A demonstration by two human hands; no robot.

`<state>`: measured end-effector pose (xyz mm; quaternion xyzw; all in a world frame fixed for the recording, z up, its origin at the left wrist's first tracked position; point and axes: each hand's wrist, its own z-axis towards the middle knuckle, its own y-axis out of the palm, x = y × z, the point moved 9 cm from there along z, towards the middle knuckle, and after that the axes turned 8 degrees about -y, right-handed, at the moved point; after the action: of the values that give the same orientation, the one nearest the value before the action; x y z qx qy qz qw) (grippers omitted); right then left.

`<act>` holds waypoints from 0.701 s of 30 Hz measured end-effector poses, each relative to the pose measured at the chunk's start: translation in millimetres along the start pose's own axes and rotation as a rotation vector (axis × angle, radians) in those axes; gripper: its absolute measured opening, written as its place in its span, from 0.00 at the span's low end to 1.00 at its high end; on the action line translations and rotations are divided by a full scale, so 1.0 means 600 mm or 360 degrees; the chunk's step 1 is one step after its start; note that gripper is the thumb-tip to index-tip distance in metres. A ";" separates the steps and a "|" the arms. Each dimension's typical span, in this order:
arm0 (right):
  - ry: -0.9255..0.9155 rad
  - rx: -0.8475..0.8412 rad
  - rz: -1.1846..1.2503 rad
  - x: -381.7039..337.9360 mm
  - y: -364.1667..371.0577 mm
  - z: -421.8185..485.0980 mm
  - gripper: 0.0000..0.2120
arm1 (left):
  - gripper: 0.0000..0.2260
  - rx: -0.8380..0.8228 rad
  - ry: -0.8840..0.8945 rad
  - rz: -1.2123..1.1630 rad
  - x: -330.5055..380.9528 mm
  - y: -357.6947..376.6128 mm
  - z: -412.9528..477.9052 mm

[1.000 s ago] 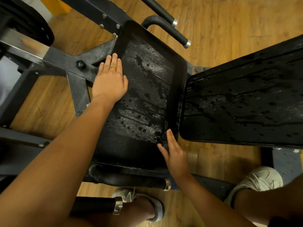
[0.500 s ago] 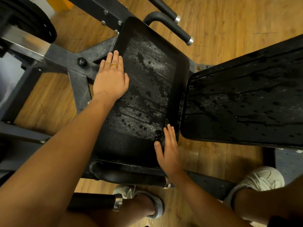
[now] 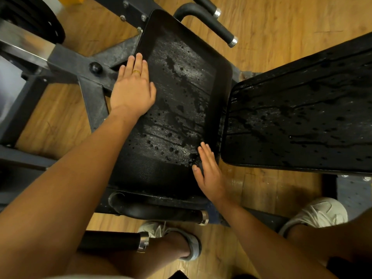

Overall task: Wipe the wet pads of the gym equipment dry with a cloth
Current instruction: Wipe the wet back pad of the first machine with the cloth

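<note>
A black seat pad (image 3: 181, 93) of a gym machine fills the middle, beaded with water drops and streaks. A second black pad (image 3: 302, 121), also wet, lies to its right. My left hand (image 3: 132, 89) rests flat on the seat pad's left edge, fingers together, a gold ring on one finger. My right hand (image 3: 209, 174) lies flat at the pad's lower right corner, fingers pointing up toward the gap between the pads. Neither hand holds anything. No cloth is in view.
Grey steel frame (image 3: 80, 65) runs left of the seat pad. Black weight plates (image 3: 34, 21) sit top left. Padded handles (image 3: 217, 25) stick out above the pad, another handle (image 3: 161, 212) below it. My feet in light shoes (image 3: 316, 214) stand on wooden floor.
My right hand has slid up from the pad's lower corner onto its edge. My left hand has stayed in place on the left edge.
</note>
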<state>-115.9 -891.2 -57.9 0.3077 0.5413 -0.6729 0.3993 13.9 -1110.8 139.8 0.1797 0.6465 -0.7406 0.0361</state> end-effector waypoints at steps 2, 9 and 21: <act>0.0219 0.0235 0.0146 0.007 -0.003 -0.007 0.27 | 0.29 -0.0004 0.0001 0.0010 -0.001 0.000 0.000; 0.0704 0.0590 0.0276 0.019 -0.008 0.015 0.26 | 0.29 0.0004 0.0005 0.0024 0.001 0.001 0.001; 0.0479 0.0349 0.0045 0.011 -0.008 0.036 0.28 | 0.29 0.0041 0.0003 0.0037 -0.001 0.001 0.003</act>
<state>-123.1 -912.9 -56.4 0.4543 0.5140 -0.6685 0.2873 14.1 -1113.0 139.4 0.1884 0.6348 -0.7482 0.0419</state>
